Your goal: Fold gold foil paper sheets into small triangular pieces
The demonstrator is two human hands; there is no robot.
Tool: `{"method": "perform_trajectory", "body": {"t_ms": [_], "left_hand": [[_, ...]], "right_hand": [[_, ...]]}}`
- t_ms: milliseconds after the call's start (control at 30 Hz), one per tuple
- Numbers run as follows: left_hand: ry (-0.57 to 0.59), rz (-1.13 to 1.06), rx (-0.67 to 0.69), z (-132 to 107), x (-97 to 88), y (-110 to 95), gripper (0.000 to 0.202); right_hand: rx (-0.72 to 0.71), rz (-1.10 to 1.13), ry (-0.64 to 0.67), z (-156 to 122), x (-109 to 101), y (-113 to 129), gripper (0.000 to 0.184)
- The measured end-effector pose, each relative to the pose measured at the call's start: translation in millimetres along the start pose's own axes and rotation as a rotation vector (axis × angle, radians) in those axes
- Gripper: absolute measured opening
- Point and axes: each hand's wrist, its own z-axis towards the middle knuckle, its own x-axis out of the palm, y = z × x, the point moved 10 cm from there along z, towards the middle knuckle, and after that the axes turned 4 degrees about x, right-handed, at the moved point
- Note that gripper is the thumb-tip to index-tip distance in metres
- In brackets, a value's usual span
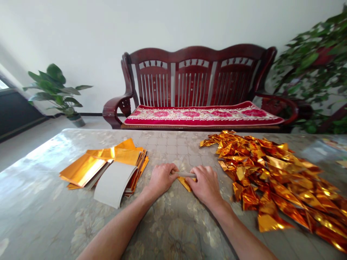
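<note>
Probably next to weightless, the gold foil paper sheet (187, 174) sits between the two hands at the middle of the surface (179, 216), its pale grey back turned outward in a narrow roll or fold and a gold flap showing below. The left hand (164, 177) pinches one end, fingers curled in close; the right hand (205, 182) grips the other end, its grasp equally narrow. How far the thumbs reach beneath the sheet cannot be told.

The paper looks thin yet springy: the loose grey-backed sheet (114, 183) on the left bows without collapsing, so a fold should need firm finger pressure to stay down. The shiny gold face is likely slick and quick to crease, the matt grey back easier to grip. Both ends of the roll seem the best hold, with light, even tension, since a hard pull might tear it.

In the stack of gold sheets (99, 169), slippery faces may slide over one another; an overhanging corner would suit a pinch. The pile of folded foil pieces (252, 177) at right looks light and crushable, best lifted by the edges.
</note>
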Motion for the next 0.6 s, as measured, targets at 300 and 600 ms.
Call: {"method": "perform_trajectory", "body": {"t_ms": [300,600], "left_hand": [[-0.009,-0.014,0.033,-3.5,-0.2,-2.9,0.012],[0.044,0.015,0.016,-2.3,3.0,-12.4,0.007]], "right_hand": [[0.006,0.019,-0.003,0.0,0.6,-1.4,0.012],[0.013,0.116,0.016,1.7,-1.3,-5.3,0.015]]}}
